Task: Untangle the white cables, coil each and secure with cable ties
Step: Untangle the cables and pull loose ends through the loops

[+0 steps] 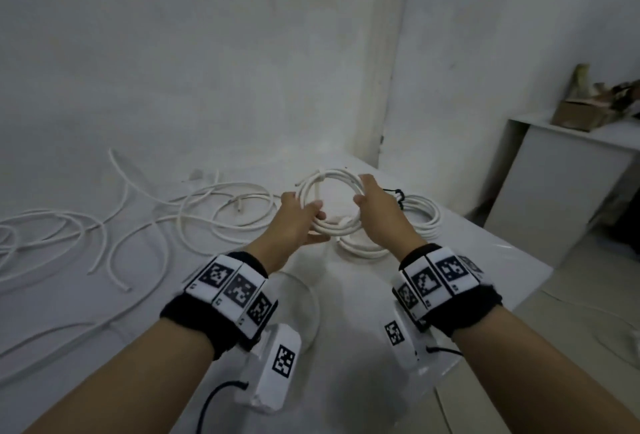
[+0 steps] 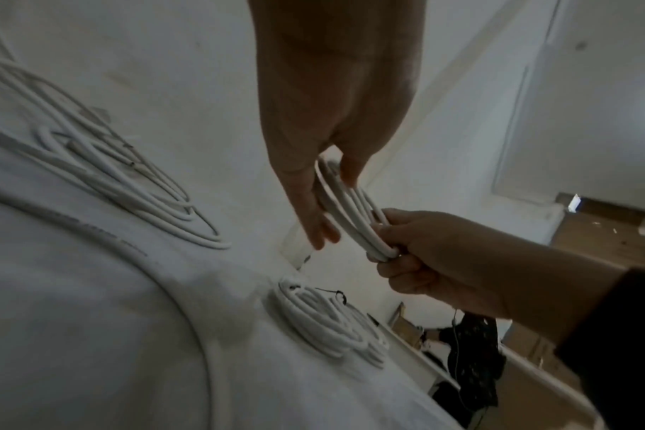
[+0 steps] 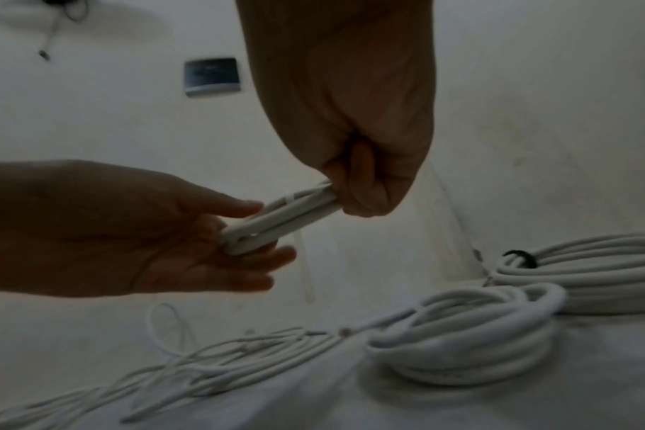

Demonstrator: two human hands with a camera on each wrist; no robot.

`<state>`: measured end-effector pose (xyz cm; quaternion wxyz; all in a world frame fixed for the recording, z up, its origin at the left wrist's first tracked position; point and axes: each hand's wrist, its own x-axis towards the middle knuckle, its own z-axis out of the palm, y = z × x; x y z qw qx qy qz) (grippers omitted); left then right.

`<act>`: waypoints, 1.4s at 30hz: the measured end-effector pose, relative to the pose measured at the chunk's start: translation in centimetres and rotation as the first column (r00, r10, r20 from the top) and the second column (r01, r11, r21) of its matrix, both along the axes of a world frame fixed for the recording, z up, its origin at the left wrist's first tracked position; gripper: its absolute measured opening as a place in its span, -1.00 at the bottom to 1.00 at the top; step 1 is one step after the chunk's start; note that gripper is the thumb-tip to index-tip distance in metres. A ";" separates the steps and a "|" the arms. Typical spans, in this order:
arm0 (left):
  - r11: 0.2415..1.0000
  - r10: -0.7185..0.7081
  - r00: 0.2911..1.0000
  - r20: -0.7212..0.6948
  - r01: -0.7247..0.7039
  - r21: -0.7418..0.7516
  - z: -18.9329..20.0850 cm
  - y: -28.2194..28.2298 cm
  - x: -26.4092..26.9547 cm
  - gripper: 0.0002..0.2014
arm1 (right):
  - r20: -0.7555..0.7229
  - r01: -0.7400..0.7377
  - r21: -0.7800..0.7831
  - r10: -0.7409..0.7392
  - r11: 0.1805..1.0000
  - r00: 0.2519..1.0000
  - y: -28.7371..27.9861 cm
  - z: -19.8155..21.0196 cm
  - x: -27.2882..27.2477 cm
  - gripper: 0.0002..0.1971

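A small coil of white cable [image 1: 329,187] is held up above the white table [image 1: 467,277] between both hands. My left hand [image 1: 303,219] pinches its left side, thumb on top and fingers beneath [image 3: 240,256]. My right hand [image 1: 369,196] grips the right side with curled fingers [image 3: 365,192]. From the left wrist the coil [image 2: 354,215] shows edge-on between the two hands. A thin pale strip [image 3: 306,273] hangs below it. Loose tangled white cables [image 1: 207,212] lie spread over the table's left half.
Two coiled cables lie on the table under the hands: a near one [image 3: 461,343] and a far one [image 3: 590,270] bound with a black tie [image 3: 519,257]. The wall stands close behind. A white cabinet [image 1: 554,198] with a cardboard box [image 1: 581,115] stands past the table's right edge.
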<state>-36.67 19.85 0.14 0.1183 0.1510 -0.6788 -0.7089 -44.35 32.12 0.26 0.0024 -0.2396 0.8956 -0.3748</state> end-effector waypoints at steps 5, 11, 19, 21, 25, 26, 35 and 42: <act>0.853 -0.162 0.952 0.260 0.267 -0.448 -2.3 -0.2 -2.4 -0.26 | 0.044 0.042 0.160 -0.049 0.986 0.998 2.3 -1.7 -4.6 -0.58; 0.582 -0.353 0.870 0.345 0.493 -0.647 -3.8 0.2 -4.0 -0.25 | 0.102 0.099 0.310 -0.136 0.946 0.985 3.4 -4.5 -7.8 -0.62; 0.374 -0.337 0.753 0.565 0.658 -0.654 -4.9 0.4 -5.3 -0.13 | 0.151 0.072 0.532 -0.179 0.844 0.972 2.9 -4.3 -7.7 -0.44; 0.359 -0.318 0.736 0.597 0.677 -0.643 -4.7 0.6 -5.3 -0.11 | 0.160 0.075 0.601 -0.212 0.795 0.964 3.2 -4.0 -7.2 -0.37; 0.379 -0.319 0.728 0.607 0.685 -0.622 -4.1 1.1 -4.4 -0.09 | 0.153 0.070 0.598 -0.199 0.799 0.968 3.6 -4.0 -6.1 -0.30; 0.396 -0.325 0.735 0.596 0.677 -0.620 -4.1 1.1 -4.2 -0.10 | 0.157 0.079 0.575 -0.204 0.814 0.966 3.5 -4.0 -5.9 -0.30; 0.414 -0.207 0.771 0.602 0.627 -0.660 -1.7 -1.6 0.7 -0.27 | -0.216 0.197 0.646 -0.071 0.738 0.974 0.0 -2.2 -1.6 -0.59; 0.480 -0.045 0.747 0.663 0.599 -0.641 -1.5 -7.4 7.7 -0.40 | 0.129 -0.295 0.642 0.279 0.708 0.952 -4.9 -2.0 3.9 -0.61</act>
